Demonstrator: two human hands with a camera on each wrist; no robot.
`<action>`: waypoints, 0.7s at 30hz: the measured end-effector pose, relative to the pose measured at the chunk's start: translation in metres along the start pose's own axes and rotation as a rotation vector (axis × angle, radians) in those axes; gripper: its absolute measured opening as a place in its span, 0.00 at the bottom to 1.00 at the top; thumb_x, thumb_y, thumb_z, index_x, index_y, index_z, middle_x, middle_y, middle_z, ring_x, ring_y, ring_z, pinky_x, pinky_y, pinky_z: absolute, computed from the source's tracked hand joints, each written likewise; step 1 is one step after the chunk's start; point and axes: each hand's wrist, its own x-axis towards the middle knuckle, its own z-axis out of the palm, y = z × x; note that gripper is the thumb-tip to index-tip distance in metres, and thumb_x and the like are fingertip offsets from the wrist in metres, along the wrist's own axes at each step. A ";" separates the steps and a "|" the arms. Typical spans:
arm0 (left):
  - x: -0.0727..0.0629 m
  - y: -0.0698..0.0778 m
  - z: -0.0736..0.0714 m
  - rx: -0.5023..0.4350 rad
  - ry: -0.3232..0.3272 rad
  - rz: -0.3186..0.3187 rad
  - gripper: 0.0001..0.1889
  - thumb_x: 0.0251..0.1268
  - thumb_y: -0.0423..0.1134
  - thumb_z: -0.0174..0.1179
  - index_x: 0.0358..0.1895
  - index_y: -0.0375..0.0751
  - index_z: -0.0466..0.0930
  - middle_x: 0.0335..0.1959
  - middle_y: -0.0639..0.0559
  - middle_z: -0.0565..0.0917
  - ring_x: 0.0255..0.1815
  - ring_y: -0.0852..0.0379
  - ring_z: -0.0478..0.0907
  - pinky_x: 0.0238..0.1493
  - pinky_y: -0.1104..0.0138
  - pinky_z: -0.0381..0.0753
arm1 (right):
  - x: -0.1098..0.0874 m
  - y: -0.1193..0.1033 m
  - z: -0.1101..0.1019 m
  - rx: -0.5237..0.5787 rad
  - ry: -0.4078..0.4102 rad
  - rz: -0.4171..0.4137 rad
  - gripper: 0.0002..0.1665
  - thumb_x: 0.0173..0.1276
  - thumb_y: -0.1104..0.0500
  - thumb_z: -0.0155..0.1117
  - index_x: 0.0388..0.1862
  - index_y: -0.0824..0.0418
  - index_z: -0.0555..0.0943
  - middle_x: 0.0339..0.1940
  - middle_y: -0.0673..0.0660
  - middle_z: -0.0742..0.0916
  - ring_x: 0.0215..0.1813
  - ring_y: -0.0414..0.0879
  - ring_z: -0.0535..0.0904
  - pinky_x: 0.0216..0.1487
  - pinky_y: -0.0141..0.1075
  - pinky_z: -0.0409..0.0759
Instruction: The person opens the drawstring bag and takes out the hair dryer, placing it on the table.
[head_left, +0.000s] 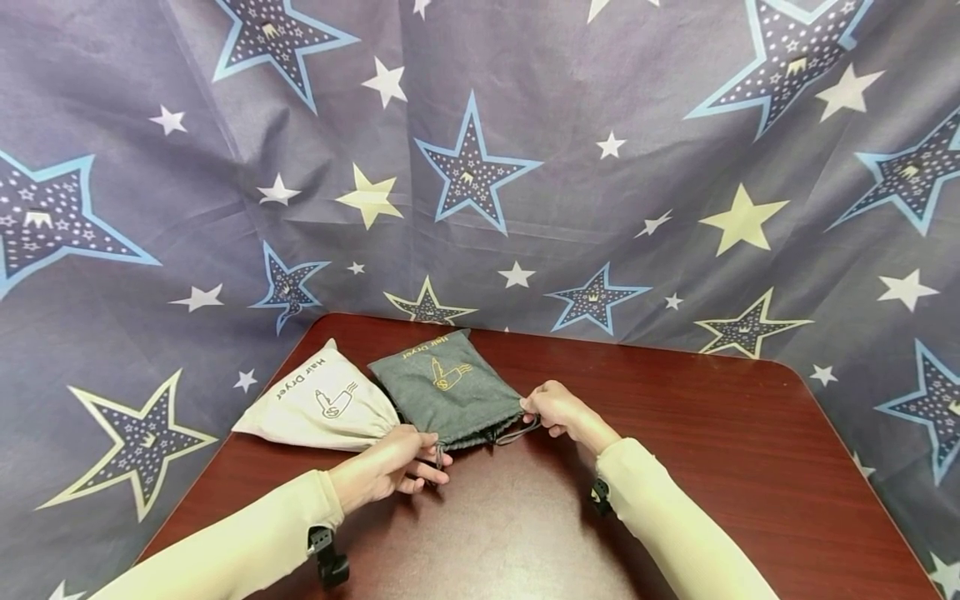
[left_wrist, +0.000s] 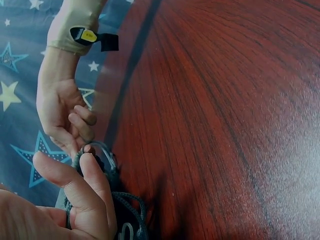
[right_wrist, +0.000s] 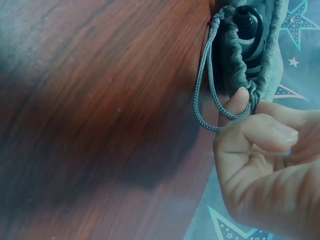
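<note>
A dark grey drawstring bag [head_left: 453, 396], printed "Hair Dryer" in gold, lies flat on the table with its mouth toward me. My left hand [head_left: 390, 462] pinches the left corner of that mouth, where a cord loops over the fingers. At the opposite corner, my right hand [head_left: 561, 410] pinches the gathered edge, and a loop of drawstring [right_wrist: 197, 95] hangs beside it in the right wrist view. The mouth gapes between the two hands. Inside it a black cord [right_wrist: 245, 22] shows with its ribbed sleeve; the rest of the contents is hidden.
Left of the grey bag lies a cream drawstring bag [head_left: 322, 400] with the same print, its gathered end partly behind my left hand. Both bags are on a reddish-brown wooden table [head_left: 697, 467]. A star-patterned curtain [head_left: 480, 208] hangs along the table's back and sides.
</note>
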 end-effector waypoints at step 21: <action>0.000 -0.001 0.003 0.006 0.027 -0.009 0.14 0.84 0.40 0.50 0.42 0.31 0.75 0.44 0.38 0.88 0.30 0.52 0.89 0.19 0.72 0.77 | -0.013 -0.005 -0.003 -0.026 -0.068 -0.036 0.10 0.80 0.60 0.59 0.37 0.65 0.79 0.38 0.65 0.89 0.15 0.36 0.52 0.20 0.28 0.57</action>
